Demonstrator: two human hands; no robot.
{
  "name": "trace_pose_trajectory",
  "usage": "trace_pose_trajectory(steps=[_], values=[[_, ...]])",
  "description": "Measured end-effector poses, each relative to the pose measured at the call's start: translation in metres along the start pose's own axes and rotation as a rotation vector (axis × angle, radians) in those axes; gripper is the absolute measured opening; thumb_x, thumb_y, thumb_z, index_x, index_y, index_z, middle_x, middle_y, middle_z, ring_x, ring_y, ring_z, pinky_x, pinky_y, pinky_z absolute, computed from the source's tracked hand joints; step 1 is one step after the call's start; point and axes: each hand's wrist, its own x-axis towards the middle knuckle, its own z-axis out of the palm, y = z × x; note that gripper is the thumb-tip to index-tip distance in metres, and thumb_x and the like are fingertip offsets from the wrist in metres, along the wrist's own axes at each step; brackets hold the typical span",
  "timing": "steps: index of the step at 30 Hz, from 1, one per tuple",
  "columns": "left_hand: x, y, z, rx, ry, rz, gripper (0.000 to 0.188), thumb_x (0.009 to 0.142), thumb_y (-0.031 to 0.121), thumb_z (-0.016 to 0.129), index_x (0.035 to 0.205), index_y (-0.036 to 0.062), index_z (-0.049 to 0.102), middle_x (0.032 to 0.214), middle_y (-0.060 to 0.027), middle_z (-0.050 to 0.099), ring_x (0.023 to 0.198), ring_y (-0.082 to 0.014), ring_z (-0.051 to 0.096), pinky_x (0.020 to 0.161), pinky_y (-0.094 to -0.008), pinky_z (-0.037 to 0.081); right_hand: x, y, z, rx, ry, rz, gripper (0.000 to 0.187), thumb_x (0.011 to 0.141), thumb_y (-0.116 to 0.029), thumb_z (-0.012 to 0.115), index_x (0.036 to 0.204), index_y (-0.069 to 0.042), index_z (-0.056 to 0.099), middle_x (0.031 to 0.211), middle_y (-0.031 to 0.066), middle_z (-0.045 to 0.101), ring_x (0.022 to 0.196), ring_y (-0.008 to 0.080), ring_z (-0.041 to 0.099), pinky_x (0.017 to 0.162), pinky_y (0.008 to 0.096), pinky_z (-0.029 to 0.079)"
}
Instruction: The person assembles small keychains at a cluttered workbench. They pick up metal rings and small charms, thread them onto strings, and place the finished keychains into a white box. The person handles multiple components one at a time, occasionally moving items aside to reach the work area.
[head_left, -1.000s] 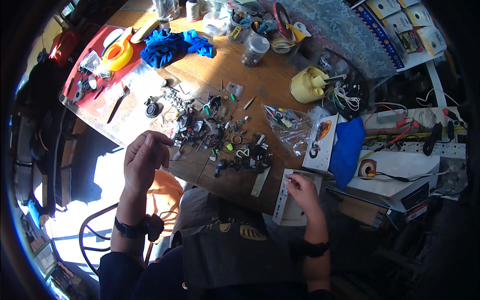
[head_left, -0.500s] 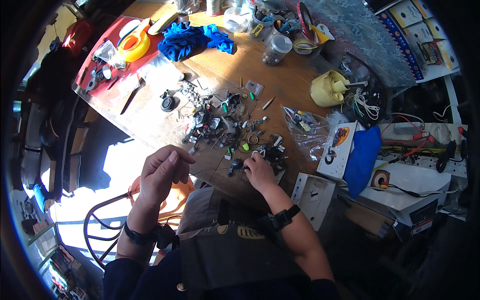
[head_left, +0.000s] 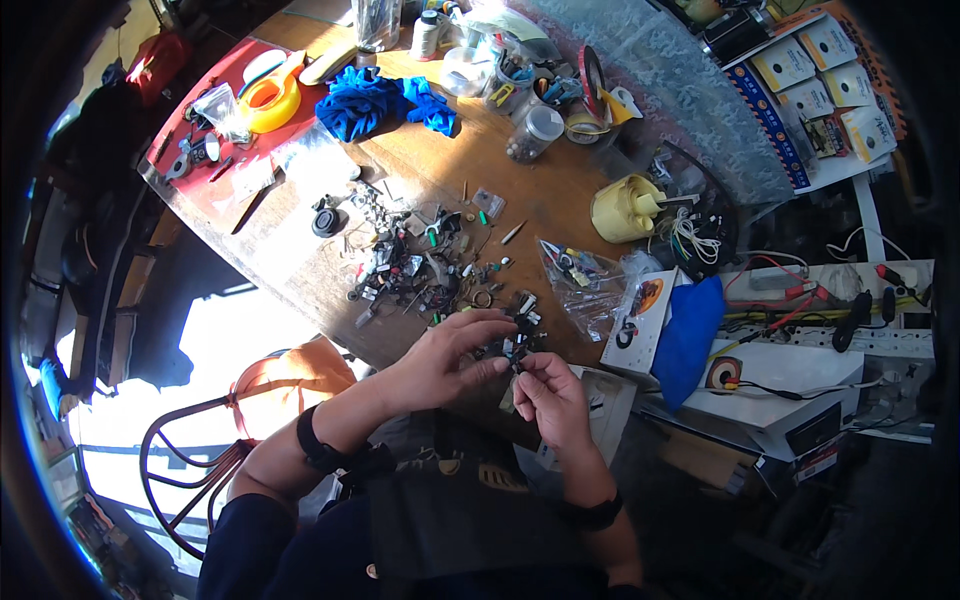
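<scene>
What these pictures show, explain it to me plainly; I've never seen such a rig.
No machine here: these are a person's bare left hand and right hand. The view comes from a wide fisheye camera worn on the head, looking down, so straight edges bend near the rim. On the wooden table lie a pile of small parts and blue cloth, with a clear jar standing beyond. The right hand pinches a small dark piece, too small to identify. The left hand is beside it, perhaps touching.
</scene>
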Motion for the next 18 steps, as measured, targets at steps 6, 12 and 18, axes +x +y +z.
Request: trace_pose_trajectory(steps=[6, 12, 18], values=[[0.008, 0.017, 0.04, -0.216, -0.137, -0.349, 0.015, 0.087, 0.015, 0.056, 0.091, 0.0008, 0.056, 0.076, -0.0133, 0.055, 0.067, -0.0236, 0.055, 0.063, -0.0325, 0.044, -0.029, 0.0, -0.006, -0.149, 0.152, -0.172, 0.02, 0.088, -0.002, 0.05, 0.108, 0.001, 0.052, 0.083, 0.0089, 0.06, 0.066, 0.0119, 0.056, 0.06, 0.0226, 0.047], [0.0, 0.026, 0.061, 0.007, -0.045, -0.285, 0.019, 0.088, 0.017, 0.055, 0.08, 0.0003, 0.056, 0.064, -0.0101, 0.052, 0.059, -0.0212, 0.051, 0.057, -0.0326, 0.041, -0.063, -0.006, -0.032, -0.877, 0.185, -0.351, 0.012, 0.086, -0.005, 0.057, 0.095, 0.002, 0.059, 0.077, 0.0055, 0.06, 0.065, 0.0095, 0.055, 0.058, 0.021, 0.045], [-0.009, 0.037, 0.097, -0.271, -0.172, -0.33, 0.025, 0.09, 0.02, 0.054, 0.076, 0.0002, 0.055, 0.062, -0.0016, 0.05, 0.059, -0.008, 0.047, 0.056, -0.028, 0.039, -0.098, 0.001, -0.061, -0.302, 0.337, -0.227, 0.008, 0.087, -0.005, 0.056, 0.093, 0.001, 0.057, 0.07, 0.0005, 0.054, 0.058, 0.005, 0.048, 0.052, 0.0187, 0.04]])
